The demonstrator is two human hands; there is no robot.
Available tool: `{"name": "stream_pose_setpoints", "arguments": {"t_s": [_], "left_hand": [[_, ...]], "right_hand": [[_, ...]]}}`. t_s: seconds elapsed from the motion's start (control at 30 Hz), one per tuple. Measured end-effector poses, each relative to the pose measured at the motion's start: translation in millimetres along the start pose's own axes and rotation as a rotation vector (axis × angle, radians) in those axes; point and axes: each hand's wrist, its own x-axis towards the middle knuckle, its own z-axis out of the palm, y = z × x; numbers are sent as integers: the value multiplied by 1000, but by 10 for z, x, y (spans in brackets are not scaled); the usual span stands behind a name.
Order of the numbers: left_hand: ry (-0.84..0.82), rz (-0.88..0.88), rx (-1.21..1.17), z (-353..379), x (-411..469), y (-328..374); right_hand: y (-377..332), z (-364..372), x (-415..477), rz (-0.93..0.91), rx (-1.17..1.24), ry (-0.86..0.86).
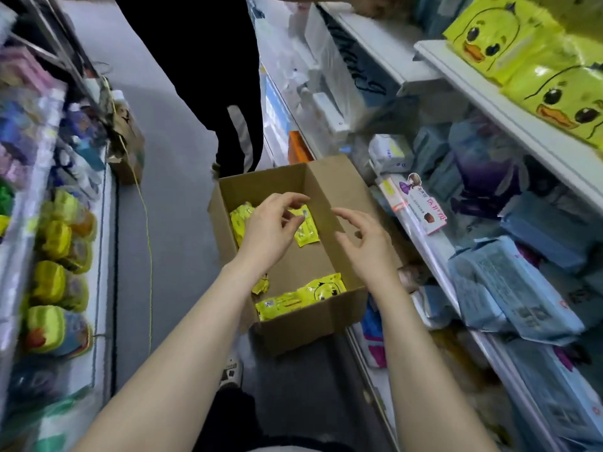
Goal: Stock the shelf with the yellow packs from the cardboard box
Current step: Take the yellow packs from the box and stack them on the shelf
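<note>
- Left rack (49, 243): rows of yellow-green tubs.
- Floor (169, 151): grey aisle; a person's black trousers (228, 93) stand beyond the box.
- Cardboard box (310, 324): open, on the floor at the foot of the right shelving; yellow packs (321, 285) lie loose on its bottom.
- Left hand (270, 230): above the box interior, fingers loosely curved and apart, gripping nothing; thumb tip close to one pack, contact cannot be told.
- Right hand (365, 243): over the box's right wall, fingers loosely curved, spread, empty.
- Shelf (483, 89): upper right, carrying duck-face packs (489, 37); blue packs (522, 288) lie below.
</note>
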Motion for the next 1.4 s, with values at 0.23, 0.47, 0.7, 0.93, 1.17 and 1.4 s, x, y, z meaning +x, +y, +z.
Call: {"name": "stream_pose_setpoints", "arguments": {"t_s": [0.23, 0.47, 0.7, 0.93, 1.17, 1.4], "left_hand": [[-173, -1, 12, -225, 662, -683], [-259, -23, 33, -115, 1029, -1180], [-378, -54, 78, 272, 1169, -1644], [-588, -63, 191, 629, 1388, -2124], [-748, -1, 299, 1041, 1697, -2903], [-890, -33, 527, 1463, 2162, -3716]], "right_hand": [[113, 656, 382, 183, 13, 91], [345, 943, 571, 310, -35, 43], [805, 1172, 782, 369, -1, -44], [1216, 1492, 936, 437, -14, -62], [1795, 2066, 1263, 517, -94, -100], [2361, 2589, 1759, 580, -216, -159]]}}
